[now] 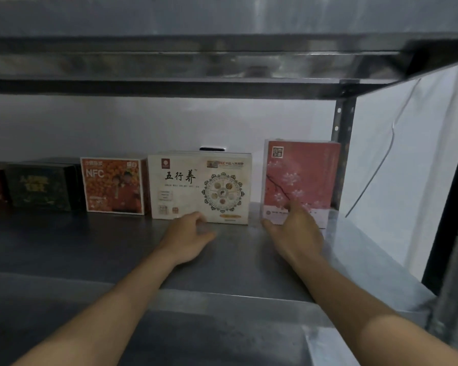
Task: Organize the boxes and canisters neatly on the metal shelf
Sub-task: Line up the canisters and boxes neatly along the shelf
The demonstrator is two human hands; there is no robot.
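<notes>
- The one camera rides on the person's head, standing before the metal shelf (90, 247) and facing its back wall, tipped slightly down.
- It is close in: the shelf's front edge runs low across the view, and the upper board (169, 56) of the shelf crosses the top.
</notes>
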